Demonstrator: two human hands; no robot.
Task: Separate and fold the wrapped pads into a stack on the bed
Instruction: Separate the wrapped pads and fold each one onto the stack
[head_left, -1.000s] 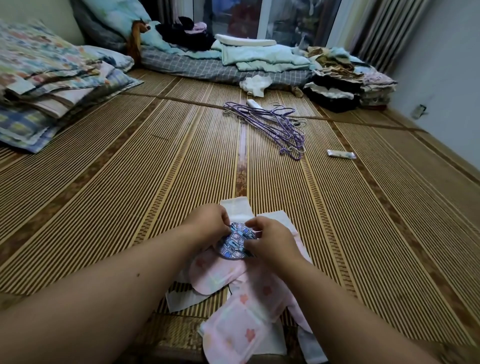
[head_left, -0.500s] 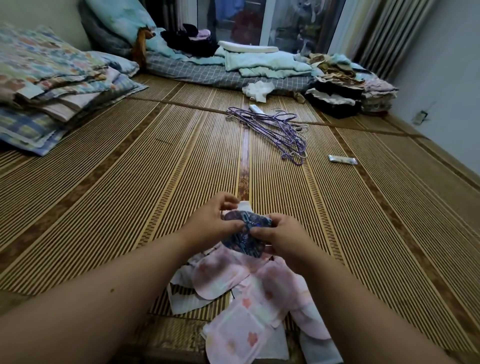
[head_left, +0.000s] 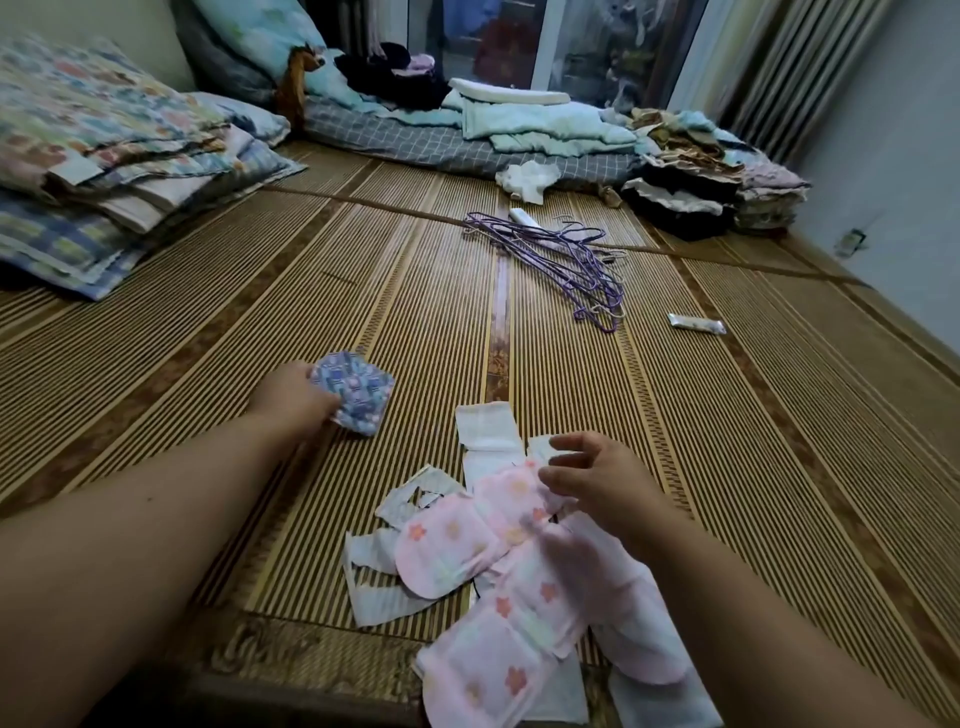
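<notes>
While our left hand (head_left: 293, 402) grips one folded blue pad (head_left: 356, 389) down by the mat (head_left: 208, 364), left of the heap — the start of a stack, we judge — our right hand (head_left: 605, 488) hovers loose-fingered, holding nothing, over the pink pads (head_left: 452, 540), all unfolded and left to do.

Left hand (head_left: 291, 397) has its fingertips tucked out of sight under the blue patterned pad (head_left: 356, 392) it grips, so no telling how they sit. Just below the right hand (head_left: 597, 483) the pink flower-print pads (head_left: 447, 545) smear into blur and I can't make out where one ends. The nearest of them runs off the bottom of the frame, and so do both forearms. The folded quilts (head_left: 78, 156) far left are cut by the edge. The silvery packet (head_left: 696, 323) on the right is too small to read. The purple hangers (head_left: 561, 260) are tangled, count unclear, and partly cover a white object (head_left: 523, 215).
</notes>
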